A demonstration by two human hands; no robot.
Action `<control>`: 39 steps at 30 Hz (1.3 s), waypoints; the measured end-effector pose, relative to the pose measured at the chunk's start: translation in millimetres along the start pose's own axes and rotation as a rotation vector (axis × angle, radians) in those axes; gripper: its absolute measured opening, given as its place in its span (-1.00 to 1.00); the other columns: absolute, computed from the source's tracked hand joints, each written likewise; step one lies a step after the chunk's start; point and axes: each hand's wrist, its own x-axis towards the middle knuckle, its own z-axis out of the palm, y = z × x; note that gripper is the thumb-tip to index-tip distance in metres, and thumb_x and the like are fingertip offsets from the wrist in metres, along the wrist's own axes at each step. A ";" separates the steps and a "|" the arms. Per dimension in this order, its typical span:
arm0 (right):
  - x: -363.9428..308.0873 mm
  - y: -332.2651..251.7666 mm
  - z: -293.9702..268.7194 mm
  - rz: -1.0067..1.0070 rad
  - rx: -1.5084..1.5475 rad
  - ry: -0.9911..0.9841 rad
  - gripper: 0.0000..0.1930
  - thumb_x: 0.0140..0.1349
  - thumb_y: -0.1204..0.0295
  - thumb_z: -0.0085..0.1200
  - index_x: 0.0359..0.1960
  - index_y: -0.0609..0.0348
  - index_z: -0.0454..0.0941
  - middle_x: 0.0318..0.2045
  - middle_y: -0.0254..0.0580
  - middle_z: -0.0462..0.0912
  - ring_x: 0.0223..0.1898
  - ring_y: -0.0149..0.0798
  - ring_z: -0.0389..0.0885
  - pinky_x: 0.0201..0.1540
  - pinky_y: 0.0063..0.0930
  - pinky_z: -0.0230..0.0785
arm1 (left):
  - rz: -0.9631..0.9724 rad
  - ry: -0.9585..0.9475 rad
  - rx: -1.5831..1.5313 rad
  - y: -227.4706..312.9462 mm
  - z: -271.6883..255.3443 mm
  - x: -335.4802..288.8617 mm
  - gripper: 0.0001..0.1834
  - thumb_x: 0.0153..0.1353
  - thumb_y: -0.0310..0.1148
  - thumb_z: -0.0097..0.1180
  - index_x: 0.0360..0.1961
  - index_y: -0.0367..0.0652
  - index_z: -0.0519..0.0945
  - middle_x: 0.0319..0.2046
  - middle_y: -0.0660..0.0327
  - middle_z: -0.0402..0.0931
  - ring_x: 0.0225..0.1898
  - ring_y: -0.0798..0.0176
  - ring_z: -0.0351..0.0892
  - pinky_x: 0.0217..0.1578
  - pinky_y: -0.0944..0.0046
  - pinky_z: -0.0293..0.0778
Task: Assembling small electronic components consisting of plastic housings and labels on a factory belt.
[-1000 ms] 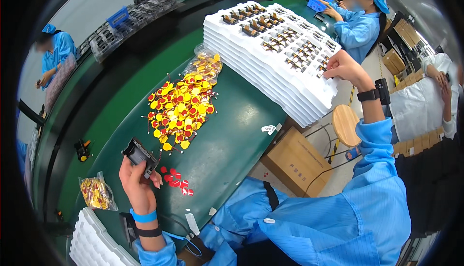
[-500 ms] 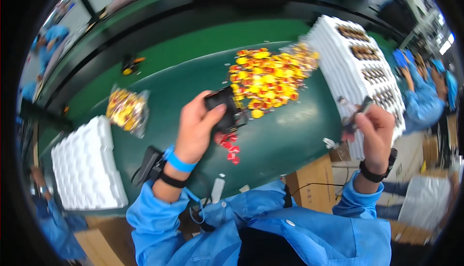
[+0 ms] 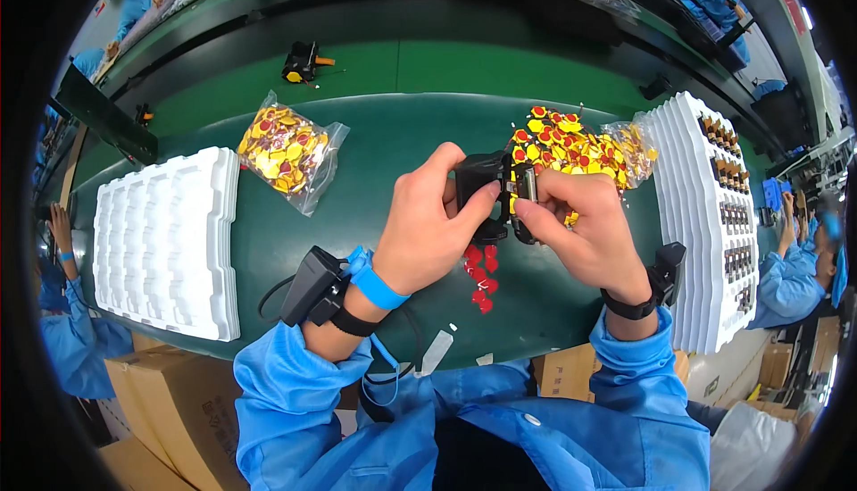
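Observation:
My left hand (image 3: 424, 228) is closed around a black plastic housing (image 3: 479, 172), its thumb lying across the near side. My right hand (image 3: 580, 223) pinches a small dark part with a silvery face (image 3: 528, 189) against the housing's right side; its exact kind is unclear. Fingers hide much of both pieces. Below the hands, several small red discs (image 3: 479, 278) lie on the table. A heap of yellow and red pieces (image 3: 580, 147) spreads beyond my right hand, partly covered by it.
A clear bag of yellow pieces (image 3: 287, 153) lies left of my hands, beside a white moulded tray (image 3: 165, 241). On the right stands a stack of white trays (image 3: 683, 223) holding dark parts. A black-and-yellow device (image 3: 305, 62) sits at the back. Co-workers sit around.
My right hand has come from the tray stack on the right to the housing, bringing the small dark part against it. The view has turned, so the table's things appear shifted.

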 end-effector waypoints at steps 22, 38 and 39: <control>-0.1 38.5 1.8 0.123 0.476 -0.150 -0.71 0.37 0.34 0.13 -0.48 0.25 0.49 -0.58 -0.41 0.48 -0.53 -0.60 0.46 -0.48 -0.66 0.32 | -0.025 0.008 0.080 -3.2 4.5 -0.1 -0.83 0.25 -0.50 0.23 -0.34 -0.27 0.44 -0.58 0.43 0.40 -0.56 0.68 0.30 -0.62 0.53 0.17; -1.9 40.4 17.4 -0.011 0.222 0.012 -0.74 0.30 0.41 0.18 -0.51 0.31 0.51 -0.68 -0.31 0.48 -0.61 -0.49 0.47 -0.54 -0.54 0.27 | -0.062 -0.034 -0.036 -10.5 4.4 -3.9 -0.83 0.29 -0.43 0.22 -0.32 -0.28 0.48 -0.49 0.41 0.44 -0.48 0.65 0.30 -0.53 0.53 0.21; -2.2 40.8 18.5 -0.026 0.194 0.017 -0.75 0.30 0.42 0.18 -0.51 0.31 0.50 -0.69 -0.26 0.45 -0.64 -0.43 0.45 -0.56 -0.50 0.23 | -0.063 -0.035 -0.035 -7.6 4.3 -3.9 -0.83 0.29 -0.43 0.22 -0.32 -0.28 0.48 -0.49 0.41 0.44 -0.48 0.65 0.30 -0.53 0.53 0.21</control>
